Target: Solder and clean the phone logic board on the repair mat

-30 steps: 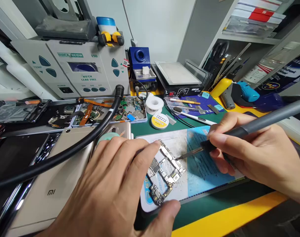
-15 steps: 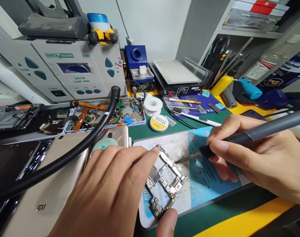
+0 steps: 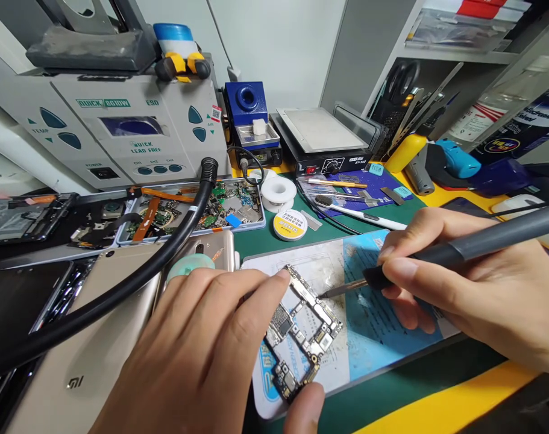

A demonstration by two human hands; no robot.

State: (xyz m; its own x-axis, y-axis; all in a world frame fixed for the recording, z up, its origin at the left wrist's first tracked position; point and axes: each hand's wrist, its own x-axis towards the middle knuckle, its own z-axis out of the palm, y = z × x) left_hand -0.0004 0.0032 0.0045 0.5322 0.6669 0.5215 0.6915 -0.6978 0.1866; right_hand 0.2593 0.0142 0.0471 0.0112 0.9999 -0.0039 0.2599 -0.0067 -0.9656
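A phone circuit board (image 3: 320, 343) lies tilted over a white and blue work pad (image 3: 373, 331). My left hand (image 3: 202, 337) grips the board, index fingertip on its upper edge and thumb at its lower end; the other fingers hide its left side. Between thumb and fingers of my right hand (image 3: 464, 283) is a dark grey soldering iron (image 3: 486, 241). Its thin metal tip meets the board's upper right edge; whether it presses there I cannot tell.
Behind the pad stand a solder spool (image 3: 278, 191), a round tin (image 3: 290, 225) and a white-handled brush (image 3: 360, 214). A black hose (image 3: 166, 253) arches over gold phone backs (image 3: 93, 337) at left. A hot air station (image 3: 134, 144) and a heating plate (image 3: 323, 132) stand at the back.
The whole view has shifted very slightly. Both hands, the board and the iron keep nearly the same places, with the iron's tip still at the board's edge.
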